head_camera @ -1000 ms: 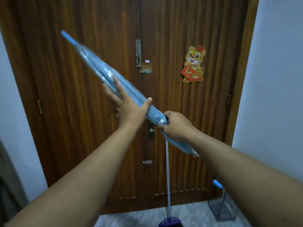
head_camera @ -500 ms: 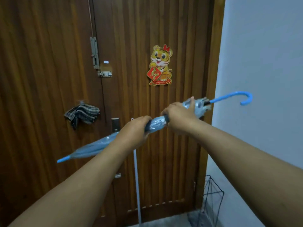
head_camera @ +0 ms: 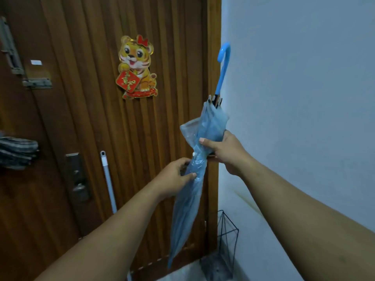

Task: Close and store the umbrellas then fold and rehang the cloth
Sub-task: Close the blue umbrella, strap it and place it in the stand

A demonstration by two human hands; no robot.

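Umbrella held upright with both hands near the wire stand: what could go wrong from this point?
1. The canopy of the blue umbrella flares loose above the right hand; the strap looks unfastened, so folds may spring open or snag on the wire stand.
2. The tip hangs left of the stand, over the floor by the door; lowering without shifting right could miss it.
3. The left hand only pinches the slick plastic, which might slip.

We've only got one head cam, looking forward and slightly down, close to the wooden door (head_camera: 121,138).
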